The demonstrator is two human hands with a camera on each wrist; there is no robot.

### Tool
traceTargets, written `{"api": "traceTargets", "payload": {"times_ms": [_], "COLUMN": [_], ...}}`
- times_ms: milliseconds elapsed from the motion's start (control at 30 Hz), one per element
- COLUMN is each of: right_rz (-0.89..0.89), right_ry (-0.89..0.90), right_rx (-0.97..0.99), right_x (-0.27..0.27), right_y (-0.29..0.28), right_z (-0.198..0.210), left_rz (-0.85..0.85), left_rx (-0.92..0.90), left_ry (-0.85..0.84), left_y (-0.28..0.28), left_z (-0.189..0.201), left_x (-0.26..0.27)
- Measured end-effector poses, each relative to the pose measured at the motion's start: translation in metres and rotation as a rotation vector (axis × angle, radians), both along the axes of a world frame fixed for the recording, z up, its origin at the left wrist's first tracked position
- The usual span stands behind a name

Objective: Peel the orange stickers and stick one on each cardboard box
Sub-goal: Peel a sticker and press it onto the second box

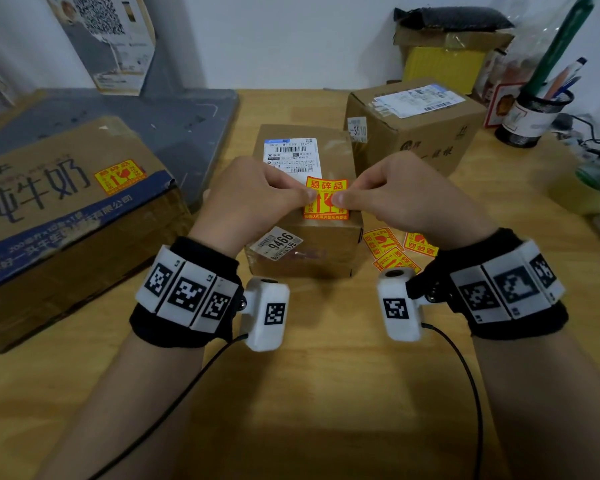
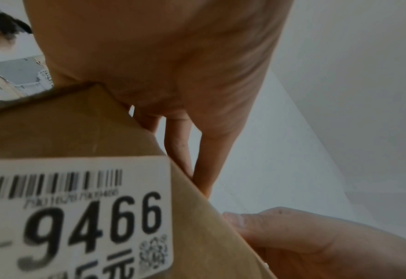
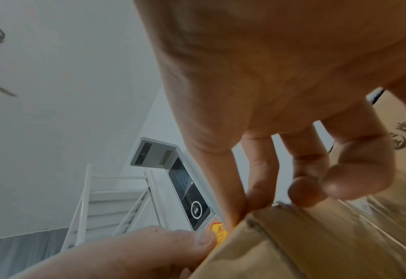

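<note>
Beside the box [image 1: 326, 233], loose orange stickers [image 1: 383, 242]

Table [image 1: 309, 375] centre: small parcel box [image 1: 305, 237], fragile sticker [image 1: 326, 188] on its top at the near end. Milk carton [image 1: 49, 230] at 9 o'clock, second sticker [image 1: 118, 176] on its top. Taller parcel box [image 1: 426, 140] at 1 o'clock, behind. Loose stickers [image 1: 383, 242] on table at 4 o'clock. Pen holder [image 1: 527, 123] at 2 o'clock.

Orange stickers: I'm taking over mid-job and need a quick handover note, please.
Left hand and right hand each pinch a side of the orange sticker on top of the middle box; its upper edge is not yet flat.
Done: big left box carries a flat sticker.
Left: smooth this one down; back right box shows no orange sticker. Spare stickers lie on the table right of the middle box.
</note>
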State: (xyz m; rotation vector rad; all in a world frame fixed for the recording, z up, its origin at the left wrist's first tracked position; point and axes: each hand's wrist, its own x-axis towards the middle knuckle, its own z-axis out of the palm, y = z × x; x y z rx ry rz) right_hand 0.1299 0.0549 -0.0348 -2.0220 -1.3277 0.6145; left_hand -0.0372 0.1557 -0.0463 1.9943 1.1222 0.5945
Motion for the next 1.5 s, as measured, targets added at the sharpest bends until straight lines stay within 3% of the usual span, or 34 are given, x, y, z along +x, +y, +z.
{"api": "traceTargets", "payload": {"times_ms": [367, 867, 1167, 1400, 1500], "right_rz": [-0.03, -0.147, -0.218, -0.068, 0.077], "right_ry": [-0.048, -0.242, -0.246, -0.114, -0.101], "right_rx": [0.025, 0.035, 0.032, 0.413, 0.367], "right_x": [0.0, -0.002, 0.0, -0.013, -0.018], "right_y": [-0.001, 0.001, -0.004, -0.009, -0.009], "right_z": [-0.003, -0.006, -0.006, -0.008, -0.014], "left_rz": [0.003, 0.013, -0.005, 0.024, 0.042], "left_rx": [0.028, 0.065, 0.054, 0.079, 0.109], "left_ry": [0.009, 0.011, -0.019, -0.05, -0.066], "left_y": [0.0, -0.008, -0.01, -0.004, -0.002], "left_z": [-0.005, -0.006, -0.009, -0.007, -0.011], "left_x": [0.001, 0.0, 0.0, -0.002, -0.002]}}
